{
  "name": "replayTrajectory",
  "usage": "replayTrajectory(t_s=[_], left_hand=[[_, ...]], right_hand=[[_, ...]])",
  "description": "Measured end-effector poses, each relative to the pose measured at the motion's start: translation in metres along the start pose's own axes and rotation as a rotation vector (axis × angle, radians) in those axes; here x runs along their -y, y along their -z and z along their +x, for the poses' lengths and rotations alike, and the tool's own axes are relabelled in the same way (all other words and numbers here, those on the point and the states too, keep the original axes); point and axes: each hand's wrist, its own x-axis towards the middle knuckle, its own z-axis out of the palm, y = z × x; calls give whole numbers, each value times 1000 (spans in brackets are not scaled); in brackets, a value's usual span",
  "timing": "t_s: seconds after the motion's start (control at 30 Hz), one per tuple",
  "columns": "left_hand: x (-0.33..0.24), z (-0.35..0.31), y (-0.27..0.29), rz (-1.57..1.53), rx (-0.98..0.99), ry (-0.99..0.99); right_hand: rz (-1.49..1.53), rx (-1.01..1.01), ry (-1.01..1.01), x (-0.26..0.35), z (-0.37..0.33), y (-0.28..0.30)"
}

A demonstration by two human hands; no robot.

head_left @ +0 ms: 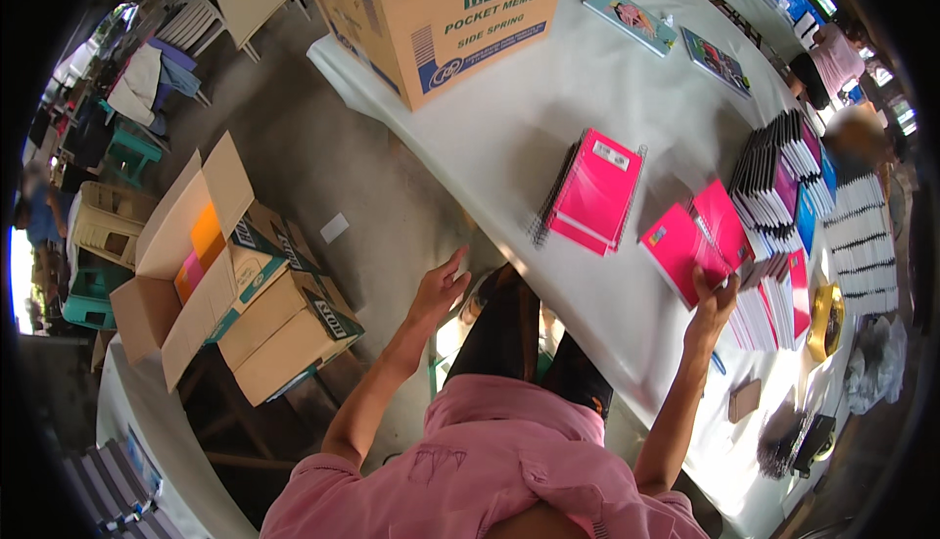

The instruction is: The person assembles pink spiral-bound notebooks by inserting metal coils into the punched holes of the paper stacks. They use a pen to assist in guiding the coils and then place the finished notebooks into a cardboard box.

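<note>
My right hand [714,296] grips the lower edge of a pink spiral notebook [674,242] over the white-covered table. Right beside it is another pink notebook [722,218], partly overlapped; I cannot tell whether the hand holds that one too. My left hand [441,287] is empty, its fingers stretched out, just off the table's near edge. Between and beyond my hands lies a small stack of pink spiral notebooks [599,191]. White-edged notebooks [766,319] stand in a pile close to the right hand, and dark-spined ones [764,187] are piled behind them.
A large cardboard box [480,35] stands at the table's far side, near two illustrated notebooks [632,20]. More white notebooks [862,245], a yellow tape roll [825,322] and a brown wallet-like item [744,401] lie at right. Open cartons [284,328] sit at left. Other people are in the background.
</note>
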Motion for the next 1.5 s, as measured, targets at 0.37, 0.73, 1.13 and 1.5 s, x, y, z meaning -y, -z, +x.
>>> replayTrajectory(t_s=[0.37,0.73,1.13,1.5], left_hand=[[6,72,9,564,92,127],[-43,110,38,1026,259,292],[-86,72,97,989,136,328],[-29,-62,256,810,-451,345]], right_hand=[[-388,16,77,-17,-5,-28],[-1385,709,-540,108,52,-23],[-484,1410,14,204,116,-186],[-520,1913,222,116,-97,-450]])
